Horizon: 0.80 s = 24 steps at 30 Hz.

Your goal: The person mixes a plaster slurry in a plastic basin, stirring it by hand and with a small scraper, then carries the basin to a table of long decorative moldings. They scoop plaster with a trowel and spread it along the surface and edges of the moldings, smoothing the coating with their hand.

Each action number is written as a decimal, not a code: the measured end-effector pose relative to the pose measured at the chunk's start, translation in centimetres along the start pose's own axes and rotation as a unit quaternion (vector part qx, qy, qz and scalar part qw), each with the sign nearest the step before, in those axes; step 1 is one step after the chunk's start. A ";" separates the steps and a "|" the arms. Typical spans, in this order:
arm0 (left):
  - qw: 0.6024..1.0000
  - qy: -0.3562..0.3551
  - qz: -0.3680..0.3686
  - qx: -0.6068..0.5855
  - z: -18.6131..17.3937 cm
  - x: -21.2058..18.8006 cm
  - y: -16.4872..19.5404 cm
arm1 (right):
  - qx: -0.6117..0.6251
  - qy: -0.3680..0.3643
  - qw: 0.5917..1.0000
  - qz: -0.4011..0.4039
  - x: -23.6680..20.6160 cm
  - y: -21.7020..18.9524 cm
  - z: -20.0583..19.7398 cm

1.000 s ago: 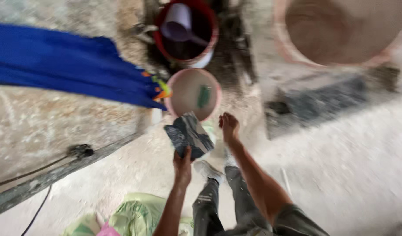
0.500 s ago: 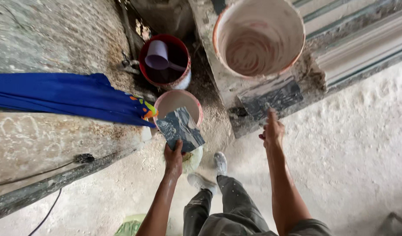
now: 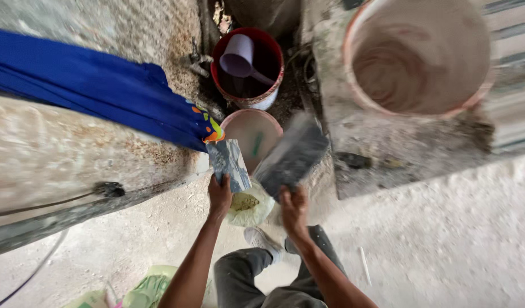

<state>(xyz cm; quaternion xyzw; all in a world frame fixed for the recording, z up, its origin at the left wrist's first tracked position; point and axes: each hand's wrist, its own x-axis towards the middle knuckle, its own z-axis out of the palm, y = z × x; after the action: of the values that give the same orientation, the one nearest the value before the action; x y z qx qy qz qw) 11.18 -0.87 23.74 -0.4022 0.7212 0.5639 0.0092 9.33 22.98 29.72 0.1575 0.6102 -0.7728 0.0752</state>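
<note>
My left hand [image 3: 219,195] grips the lower end of a flat grey stone slab [image 3: 229,162], held upright over a small pink bucket [image 3: 252,132]. My right hand [image 3: 294,206] grips a second, darker slab [image 3: 292,157], blurred by motion, just right of the first; the two slabs are close together but apart. Below the hands lies an open sack of yellowish powder [image 3: 246,204].
A red bucket [image 3: 248,68] holding a lilac scoop [image 3: 238,56] stands behind the pink one. A large pinkish tub [image 3: 417,54] sits on a concrete ledge [image 3: 388,154] at the right. Blue cloth [image 3: 97,85] drapes over the wall at the left. My legs and shoes [image 3: 262,239] are below.
My right hand left the ledge at the right and now holds a dark slab beside the one in my left hand. The view has moved closer to the buckets.
</note>
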 end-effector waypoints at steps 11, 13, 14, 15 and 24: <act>0.943 0.020 0.241 0.229 8.7 18.9 -7.0 | -0.465 -0.137 0.862 -0.148 19.4 16.5 10.9; 0.933 -0.042 0.171 0.313 9.7 19.9 -6.6 | -0.490 -0.128 0.857 -0.100 21.2 18.1 12.2; 0.930 -0.075 0.148 0.328 10.0 20.0 -6.1 | -0.491 -0.149 0.847 -0.138 21.7 18.5 12.9; 0.931 -0.108 0.130 0.323 10.3 20.2 -5.6 | -0.490 -0.169 0.837 -0.175 22.2 19.2 13.3; 0.983 -0.183 0.016 0.011 11.4 21.9 -7.4 | -0.406 -0.175 0.896 -0.039 22.1 23.9 13.3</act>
<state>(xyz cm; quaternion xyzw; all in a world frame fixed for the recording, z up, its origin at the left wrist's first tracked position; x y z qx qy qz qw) -4.27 -4.26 3.39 -0.2805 0.7196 0.6203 0.1369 -6.11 5.95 3.08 -0.0484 0.8533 -0.4756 0.2081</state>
